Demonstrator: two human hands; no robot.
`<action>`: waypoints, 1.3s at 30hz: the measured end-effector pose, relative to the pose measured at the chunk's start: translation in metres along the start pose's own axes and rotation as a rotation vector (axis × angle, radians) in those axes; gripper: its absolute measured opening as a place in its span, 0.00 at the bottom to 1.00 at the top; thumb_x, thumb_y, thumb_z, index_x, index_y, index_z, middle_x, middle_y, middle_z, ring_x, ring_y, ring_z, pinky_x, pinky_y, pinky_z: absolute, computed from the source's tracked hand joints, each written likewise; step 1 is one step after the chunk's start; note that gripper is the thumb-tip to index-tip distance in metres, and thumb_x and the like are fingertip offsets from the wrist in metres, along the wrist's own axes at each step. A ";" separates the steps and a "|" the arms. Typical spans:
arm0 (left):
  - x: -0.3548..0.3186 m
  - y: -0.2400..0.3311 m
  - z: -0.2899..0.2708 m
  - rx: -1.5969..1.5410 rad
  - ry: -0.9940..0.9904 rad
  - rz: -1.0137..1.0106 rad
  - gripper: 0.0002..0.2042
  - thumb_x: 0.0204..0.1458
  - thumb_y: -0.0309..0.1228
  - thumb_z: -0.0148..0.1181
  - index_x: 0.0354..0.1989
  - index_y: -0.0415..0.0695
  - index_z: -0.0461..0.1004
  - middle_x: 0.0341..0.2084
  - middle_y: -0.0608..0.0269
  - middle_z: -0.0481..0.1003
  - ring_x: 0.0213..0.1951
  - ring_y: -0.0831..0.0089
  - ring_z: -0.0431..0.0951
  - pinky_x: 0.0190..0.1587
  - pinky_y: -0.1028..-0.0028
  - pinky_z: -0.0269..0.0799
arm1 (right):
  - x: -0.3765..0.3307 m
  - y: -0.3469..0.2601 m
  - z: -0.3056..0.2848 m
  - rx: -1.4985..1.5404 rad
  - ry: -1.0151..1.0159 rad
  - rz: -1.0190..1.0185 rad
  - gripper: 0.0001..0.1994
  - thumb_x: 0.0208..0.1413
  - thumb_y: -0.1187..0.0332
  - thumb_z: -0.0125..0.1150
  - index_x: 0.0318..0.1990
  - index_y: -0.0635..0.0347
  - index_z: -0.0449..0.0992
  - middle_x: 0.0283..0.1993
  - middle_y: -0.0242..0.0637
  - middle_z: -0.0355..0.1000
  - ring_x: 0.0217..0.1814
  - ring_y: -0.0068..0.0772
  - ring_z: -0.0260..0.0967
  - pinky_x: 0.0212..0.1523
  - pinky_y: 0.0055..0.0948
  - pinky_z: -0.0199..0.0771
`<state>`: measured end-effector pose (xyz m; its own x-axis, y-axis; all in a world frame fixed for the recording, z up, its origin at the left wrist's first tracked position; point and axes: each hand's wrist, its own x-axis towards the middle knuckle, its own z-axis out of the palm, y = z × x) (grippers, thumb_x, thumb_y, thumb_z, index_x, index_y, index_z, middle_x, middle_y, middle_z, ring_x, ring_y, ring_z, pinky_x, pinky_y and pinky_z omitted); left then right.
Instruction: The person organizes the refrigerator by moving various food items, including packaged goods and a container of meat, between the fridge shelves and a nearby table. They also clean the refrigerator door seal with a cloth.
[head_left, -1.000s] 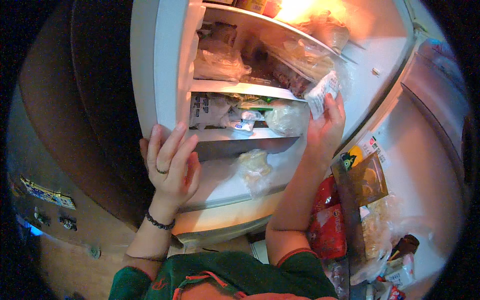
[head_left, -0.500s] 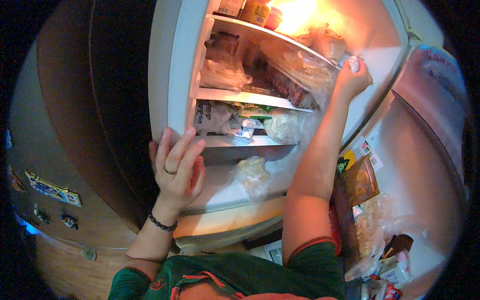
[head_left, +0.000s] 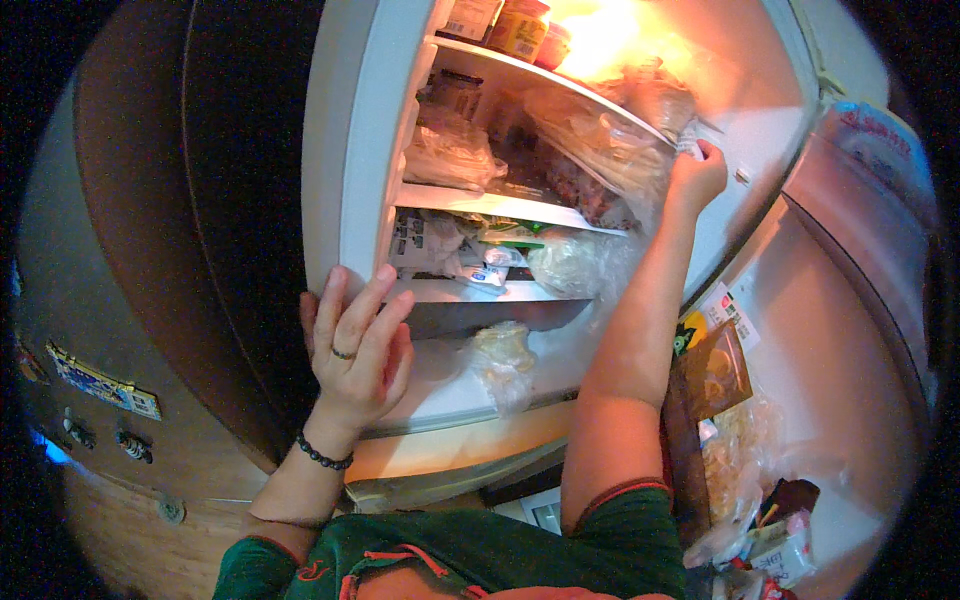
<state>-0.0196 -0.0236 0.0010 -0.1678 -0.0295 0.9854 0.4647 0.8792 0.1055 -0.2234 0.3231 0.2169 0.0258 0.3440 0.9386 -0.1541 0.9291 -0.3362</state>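
My left hand point(head_left: 360, 355) lies with fingers stretched out against the front left edge point(head_left: 345, 190) of an open refrigerator. It wears a ring, and a dark bead bracelet point(head_left: 324, 452) circles the wrist. Farther in, my right hand point(head_left: 698, 182) pinches a small crumpled white cloth point(head_left: 689, 147) at the right end of the upper shelf point(head_left: 570, 82); part of the cloth is hidden by the fingers. Right beside that hand are a plastic-wrapped bundle point(head_left: 655, 95) on the shelf and a long clear bag point(head_left: 610, 150) below it.
Jars point(head_left: 520, 30) stand on the upper shelf near a bright lamp. Lower shelves hold bagged food point(head_left: 450, 155) and a white wrapped bundle point(head_left: 562, 262). A knotted plastic bag point(head_left: 505, 350) lies at the bottom. The open door point(head_left: 850, 330) at right carries packets point(head_left: 720, 375).
My right hand has moved slightly left and toward me with the white cloth, along the shelf's right end. The view has shifted a little; my left hand keeps its place on the edge.
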 end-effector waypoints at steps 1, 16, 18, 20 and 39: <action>0.000 0.000 0.000 0.000 0.001 0.001 0.20 0.40 0.24 0.60 0.46 0.50 0.73 0.52 0.65 0.69 0.60 0.56 0.59 0.65 0.57 0.42 | 0.001 -0.003 -0.004 0.077 0.018 0.023 0.12 0.41 0.74 0.60 0.37 0.66 0.72 0.38 0.49 0.71 0.42 0.50 0.68 0.46 0.40 0.68; -0.001 -0.008 -0.004 -0.002 0.011 0.008 0.20 0.39 0.25 0.60 0.45 0.50 0.73 0.52 0.66 0.70 0.59 0.56 0.60 0.64 0.57 0.42 | -0.001 -0.145 -0.021 0.912 -0.067 -0.124 0.13 0.42 0.79 0.65 0.38 0.67 0.73 0.37 0.36 0.70 0.38 0.26 0.68 0.41 0.23 0.69; 0.000 -0.007 -0.005 -0.007 0.006 0.014 0.20 0.39 0.25 0.60 0.45 0.50 0.73 0.52 0.66 0.70 0.59 0.56 0.60 0.64 0.57 0.42 | 0.004 -0.166 -0.009 0.859 -0.055 -0.206 0.11 0.39 0.76 0.64 0.34 0.64 0.74 0.31 0.38 0.74 0.33 0.32 0.72 0.37 0.28 0.72; 0.001 -0.005 -0.005 -0.018 0.009 0.018 0.20 0.39 0.24 0.60 0.45 0.50 0.73 0.52 0.66 0.70 0.59 0.56 0.60 0.64 0.57 0.43 | 0.014 -0.187 0.005 0.787 -0.013 -0.312 0.11 0.39 0.74 0.64 0.33 0.64 0.75 0.30 0.39 0.74 0.31 0.36 0.72 0.35 0.31 0.73; -0.003 -0.010 -0.008 -0.003 -0.007 0.065 0.17 0.43 0.25 0.56 0.44 0.48 0.74 0.52 0.62 0.69 0.61 0.53 0.57 0.65 0.55 0.40 | 0.060 -0.275 0.120 1.021 -0.857 0.115 0.09 0.44 0.66 0.65 0.31 0.60 0.77 0.25 0.34 0.73 0.25 0.27 0.68 0.28 0.26 0.68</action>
<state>-0.0167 -0.0366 -0.0022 -0.1434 0.0313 0.9892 0.4775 0.8777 0.0414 -0.2982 0.0722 0.3752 -0.6031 -0.1297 0.7870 -0.7875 0.2540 -0.5616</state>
